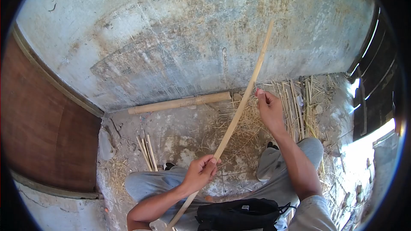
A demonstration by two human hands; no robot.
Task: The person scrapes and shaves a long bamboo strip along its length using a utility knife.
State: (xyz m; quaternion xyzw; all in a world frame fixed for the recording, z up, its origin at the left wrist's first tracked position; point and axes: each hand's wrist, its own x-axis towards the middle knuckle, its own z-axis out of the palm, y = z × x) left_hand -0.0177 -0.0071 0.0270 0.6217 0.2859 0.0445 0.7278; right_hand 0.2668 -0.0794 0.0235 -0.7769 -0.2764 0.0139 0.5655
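Note:
My left hand [200, 173] is closed around a long pale bamboo strip [233, 124], gripping it below its middle. The strip slants up and to the right, its far end raised in front of the wall and its lower end passing beside my left thigh. Close to the strip's right edge, my right hand [270, 108] is pinched, with thumb and forefinger together. Something small and reddish shows at those fingertips, too small to name. Whether it touches the strip I cannot tell.
A thick bamboo pole [180, 103] lies along the wall [171, 51]. Shavings [246, 134] cover the floor ahead. Several strips [295, 105] lie at the right, others [147, 152] near my left foot. A black cloth bag [239, 214] rests at my lap. A brown door panel [51, 124] stands left.

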